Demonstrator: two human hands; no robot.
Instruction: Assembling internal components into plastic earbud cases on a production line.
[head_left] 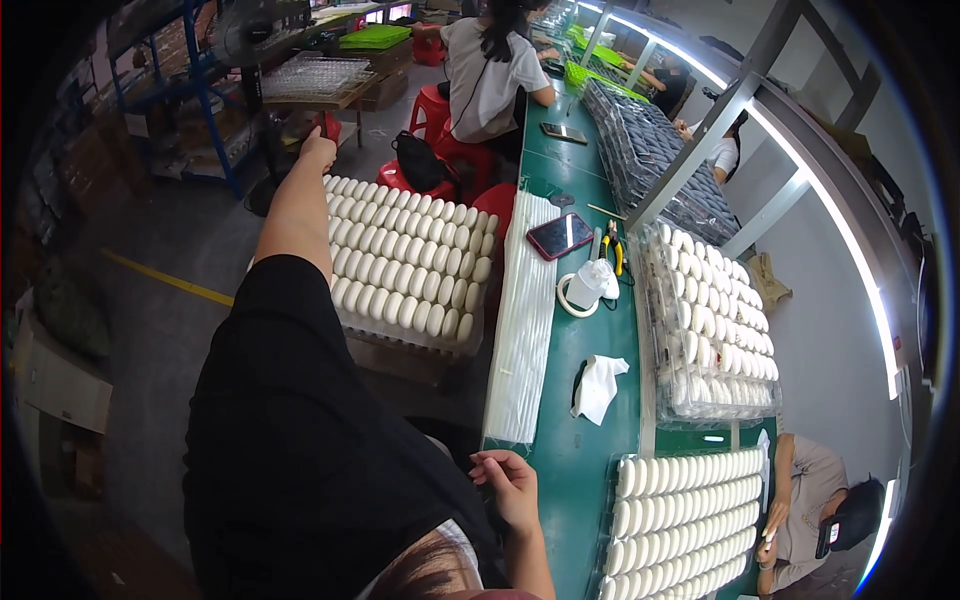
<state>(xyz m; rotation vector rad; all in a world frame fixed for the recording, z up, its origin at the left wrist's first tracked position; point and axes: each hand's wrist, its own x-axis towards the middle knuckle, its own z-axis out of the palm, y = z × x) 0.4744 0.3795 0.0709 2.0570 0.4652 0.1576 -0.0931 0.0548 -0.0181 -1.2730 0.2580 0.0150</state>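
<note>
My left arm stretches far forward, past a clear tray of white oval pieces (405, 255) standing on my left. At its end my left hand (318, 152) is closed beside a small red thing (331, 127); what lies inside the fingers is hidden. My right hand (512, 488) hovers by the near edge of the green table (560, 420), its fingers loosely bent and slightly apart, with nothing visible in them. Close to it lies a bundle of long white translucent strips (522, 330).
On the table lie a phone (560, 237), yellow-black pliers (612, 247), a white bottle (592, 283) and a crumpled tissue (599, 388). More trays (690, 520) of white pieces stand right, beside a co-worker (815, 490). Another person (490, 75) sits ahead near red stools (432, 112).
</note>
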